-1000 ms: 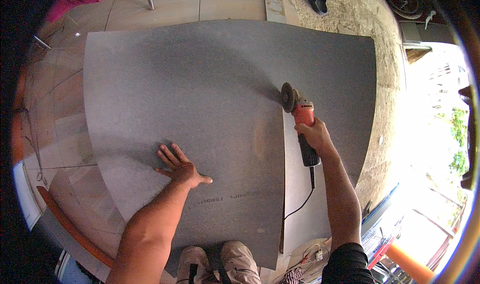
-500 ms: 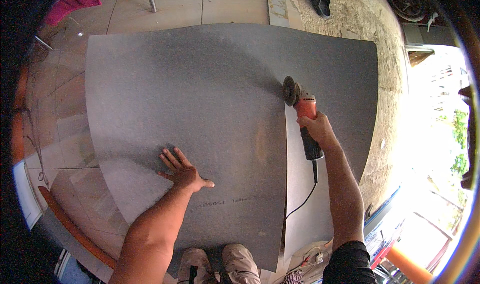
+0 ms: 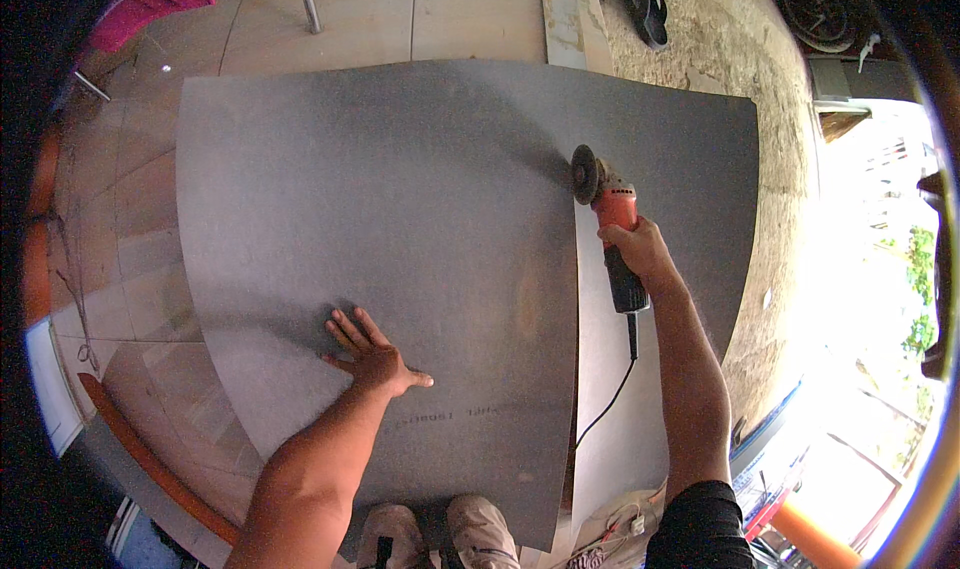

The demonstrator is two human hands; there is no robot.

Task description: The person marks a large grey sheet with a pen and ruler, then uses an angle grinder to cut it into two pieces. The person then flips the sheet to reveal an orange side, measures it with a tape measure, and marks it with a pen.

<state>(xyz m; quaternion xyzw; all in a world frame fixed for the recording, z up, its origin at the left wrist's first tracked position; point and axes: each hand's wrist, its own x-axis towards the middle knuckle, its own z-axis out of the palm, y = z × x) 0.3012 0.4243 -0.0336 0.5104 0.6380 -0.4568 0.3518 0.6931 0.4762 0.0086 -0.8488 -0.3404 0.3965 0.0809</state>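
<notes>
A large grey sheet (image 3: 400,199) lies in front of me, with a long straight cut running away from its near edge. My right hand (image 3: 638,249) is wrapped around the body of a red and black angle grinder (image 3: 616,207). The grinder's disc (image 3: 586,175) stands on edge at the far end of the cut, and a dark dusty streak fans out beyond it toward the far left. Fingers spread, my left hand (image 3: 372,354) presses flat on the sheet left of the cut. A black cord (image 3: 609,401) trails from the grinder's back end toward me.
My knees (image 3: 478,529) are at the sheet's near edge. Cables with a white plug (image 3: 636,522) lie near my right elbow. Beyond the sheet are a metal leg (image 3: 308,4), a flat strip (image 3: 563,24) and a black sandal (image 3: 643,9). Tiled floor (image 3: 150,259) borders the left side.
The grinder has moved a little farther away along the sheet, lengthening the cut. My left hand stays flat in about the same place. The whole view has shifted slightly.
</notes>
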